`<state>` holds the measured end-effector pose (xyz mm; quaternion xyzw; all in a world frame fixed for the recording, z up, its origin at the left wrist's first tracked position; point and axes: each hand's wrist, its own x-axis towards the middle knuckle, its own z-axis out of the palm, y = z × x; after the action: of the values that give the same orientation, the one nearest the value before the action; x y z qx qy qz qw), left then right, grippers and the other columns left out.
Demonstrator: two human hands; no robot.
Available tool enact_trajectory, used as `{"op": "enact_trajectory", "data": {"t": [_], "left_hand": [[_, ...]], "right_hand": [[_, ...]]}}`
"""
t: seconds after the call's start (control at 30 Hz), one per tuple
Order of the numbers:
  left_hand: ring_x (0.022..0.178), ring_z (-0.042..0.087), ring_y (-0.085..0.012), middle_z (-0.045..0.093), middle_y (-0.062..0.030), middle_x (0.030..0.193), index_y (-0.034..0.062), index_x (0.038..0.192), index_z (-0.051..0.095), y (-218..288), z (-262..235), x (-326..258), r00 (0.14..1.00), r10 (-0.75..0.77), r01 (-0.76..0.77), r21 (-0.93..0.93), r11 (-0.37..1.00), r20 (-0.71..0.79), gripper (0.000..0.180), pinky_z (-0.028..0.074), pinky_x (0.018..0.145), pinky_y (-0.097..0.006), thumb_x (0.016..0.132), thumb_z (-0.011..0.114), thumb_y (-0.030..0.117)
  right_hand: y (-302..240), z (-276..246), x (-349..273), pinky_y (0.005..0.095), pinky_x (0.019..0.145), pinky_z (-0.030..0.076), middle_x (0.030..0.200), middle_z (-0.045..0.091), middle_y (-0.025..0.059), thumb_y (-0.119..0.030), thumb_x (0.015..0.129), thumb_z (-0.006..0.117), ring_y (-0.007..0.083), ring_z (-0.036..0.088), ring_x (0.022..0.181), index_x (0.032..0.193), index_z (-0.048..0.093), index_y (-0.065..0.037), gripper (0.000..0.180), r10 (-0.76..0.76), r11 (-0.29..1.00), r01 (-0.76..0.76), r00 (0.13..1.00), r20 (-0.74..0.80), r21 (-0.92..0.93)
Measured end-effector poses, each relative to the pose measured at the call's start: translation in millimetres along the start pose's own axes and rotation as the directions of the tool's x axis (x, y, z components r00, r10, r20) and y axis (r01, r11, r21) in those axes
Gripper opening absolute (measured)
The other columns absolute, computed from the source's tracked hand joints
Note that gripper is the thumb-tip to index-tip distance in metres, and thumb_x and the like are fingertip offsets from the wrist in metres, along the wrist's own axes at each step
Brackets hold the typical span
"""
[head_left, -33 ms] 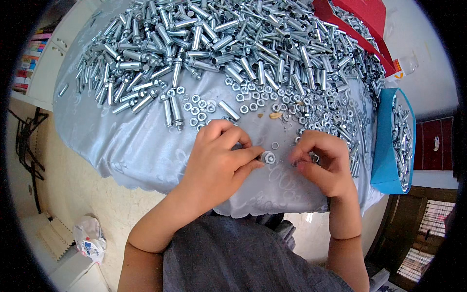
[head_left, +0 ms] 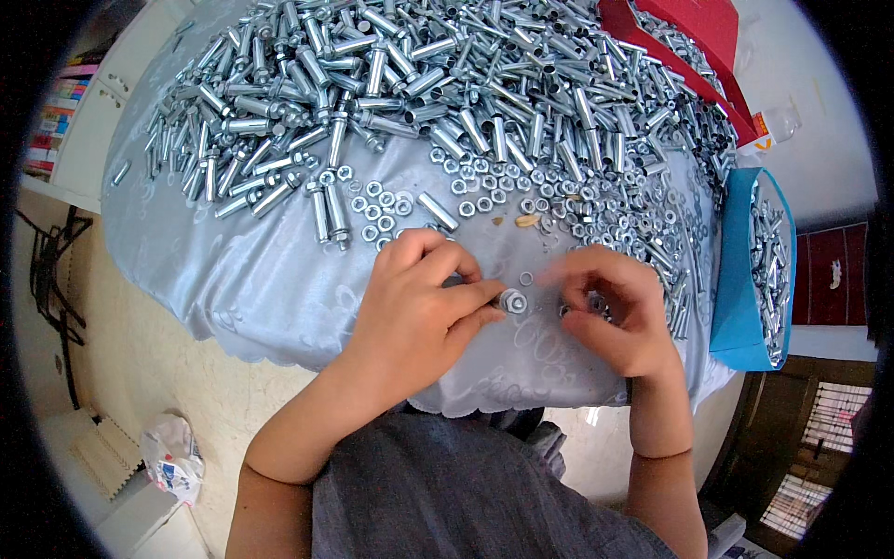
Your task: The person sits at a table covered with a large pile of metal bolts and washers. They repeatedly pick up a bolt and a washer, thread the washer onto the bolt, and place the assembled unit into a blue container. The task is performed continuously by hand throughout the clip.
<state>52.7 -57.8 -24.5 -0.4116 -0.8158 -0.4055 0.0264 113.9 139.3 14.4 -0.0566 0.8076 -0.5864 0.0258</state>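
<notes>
My left hand (head_left: 419,307) pinches a short metal bolt with a nut on its end (head_left: 512,301), just above the shiny grey tablecloth (head_left: 233,270). My right hand (head_left: 619,317) is curled close beside it, a few centimetres to the right, with small silver nuts (head_left: 596,303) showing inside its fingers. A loose washer (head_left: 526,278) lies on the cloth between the two hands. Scattered nuts and washers (head_left: 382,200) lie just beyond my left hand.
A large heap of silver bolts and sleeves (head_left: 419,74) covers the far half of the table. A blue box (head_left: 736,307) holding metal parts stands at the right edge. A red tray (head_left: 689,37) sits at the back right. Below the table's edge is the floor with a plastic bag (head_left: 172,456).
</notes>
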Motion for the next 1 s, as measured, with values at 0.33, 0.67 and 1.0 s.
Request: {"op": "enact_trajectory", "data": {"t": [0.33,0.67,1.0], "left_hand": [[0.084,0.045,-0.0216,0.055,-0.0006,0.078,0.0082,0.079,0.068,1.2,-0.2,0.7,1.000,0.000,0.000,0.016,1.000,-0.005,0.020,0.037,0.076,-0.032,0.060,0.071,0.012],[0.085,0.046,-0.0216,0.053,0.0001,0.078,0.0100,0.081,0.068,0.0,0.4,-0.9,1.000,0.005,-0.006,0.031,1.000,0.004,0.017,0.036,0.074,-0.034,0.065,0.068,0.017],[0.082,0.044,-0.0281,0.049,-0.0119,0.085,-0.0005,0.087,0.052,19.1,-15.3,12.8,0.999,0.024,-0.019,-0.140,0.990,0.035,0.018,0.036,0.073,-0.035,0.076,0.060,0.011]], "right_hand": [[-7.4,3.8,0.0,0.0210,0.050,0.034,0.057,0.044,-0.0014,0.003,0.063,0.052,0.0062,0.040,0.052,0.080,0.057,-0.001,0.018,0.062,0.997,-0.063,0.998,0.023,0.037],[-3.5,4.2,1.7,0.0219,0.052,0.037,0.066,0.051,0.0022,0.000,0.068,0.064,0.0096,0.046,0.057,0.101,0.060,-0.004,0.033,-0.081,0.996,0.081,0.997,0.016,-0.038],[3.9,3.3,0.1,0.0237,0.065,0.046,0.083,0.058,0.0078,0.000,0.076,0.062,0.0133,0.056,0.071,0.096,0.060,-0.001,0.021,-0.103,0.994,0.108,0.975,-0.198,0.012]]}}
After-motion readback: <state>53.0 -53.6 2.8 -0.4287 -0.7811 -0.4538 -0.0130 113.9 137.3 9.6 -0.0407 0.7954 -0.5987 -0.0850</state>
